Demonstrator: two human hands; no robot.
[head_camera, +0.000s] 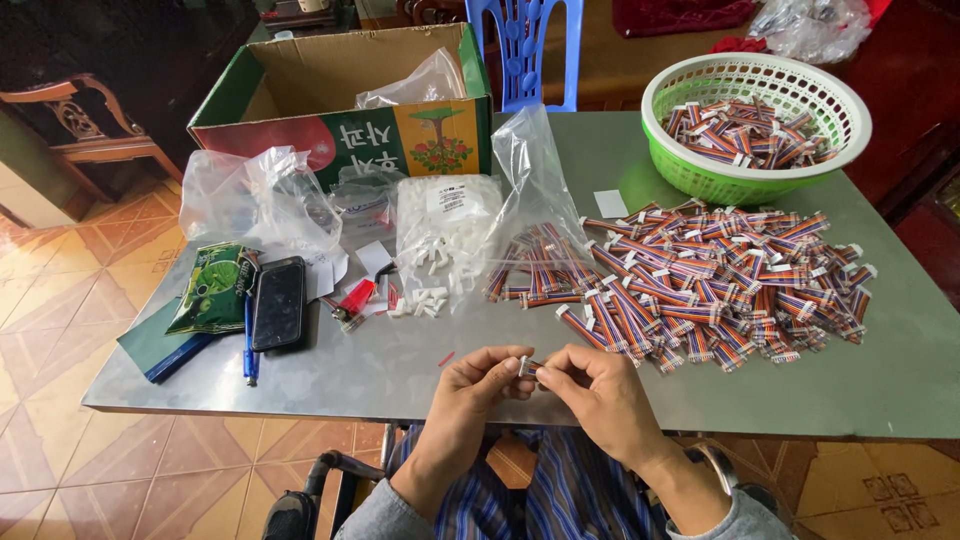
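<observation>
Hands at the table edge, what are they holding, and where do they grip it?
A small pale connector piece, pinched between the fingertips of the left hand and right hand, one at each end. Its details are too small to tell.

Green-sided carton (340, 110), green sachet (212, 288), dark phone (278, 303)

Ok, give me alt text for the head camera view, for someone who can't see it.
Two bare hands, left hand and right hand, pinch a small connector piece between their fingertips over a grey metal table. Behind lie a pile of striped wire bundles, a green basket holding more, bags of white connectors and a cardboard box.
</observation>
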